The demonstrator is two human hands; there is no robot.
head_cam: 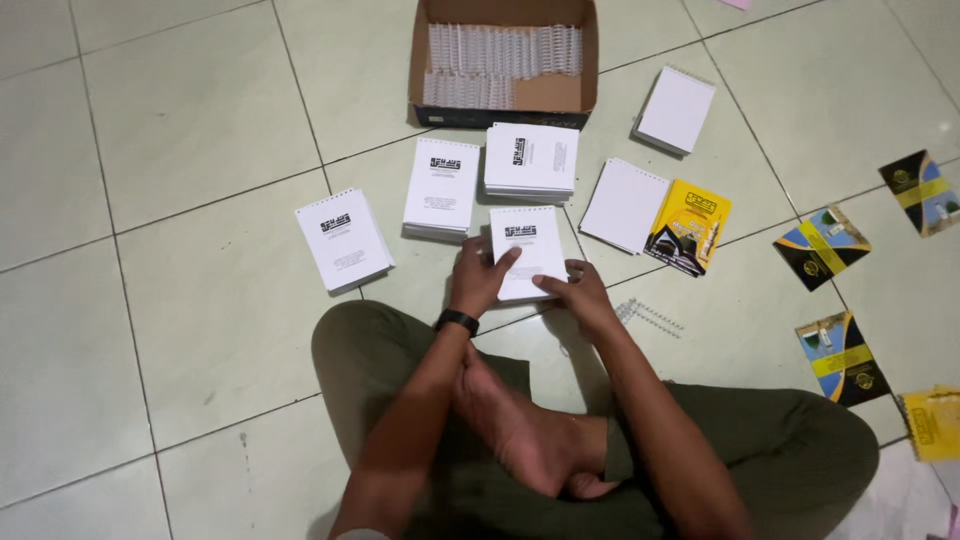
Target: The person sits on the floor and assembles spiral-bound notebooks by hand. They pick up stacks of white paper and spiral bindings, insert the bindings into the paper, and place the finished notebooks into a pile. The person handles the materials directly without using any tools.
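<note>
Pale green glossy floor tiles (180, 130), dark grout lines, soft even indoor light

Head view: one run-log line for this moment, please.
left hand on white paper booklet | right hand at its lower edge | loose white binding coil beside

We see pale green floor tiles (180, 120) with thin dark grout lines. The small booklet (528, 250) under our hands is white with a black emblem and grey print, as are the stacks (531, 158) beside it. One cover (690, 226) is bright yellow with a black shape. The cards (822, 246) at the right are black, crossed by yellow bands. The cardboard box (503, 60) is brown, its wire coils (500, 50) white. Our wristband (457, 321) is black, our trousers (790, 450) olive green.
</note>
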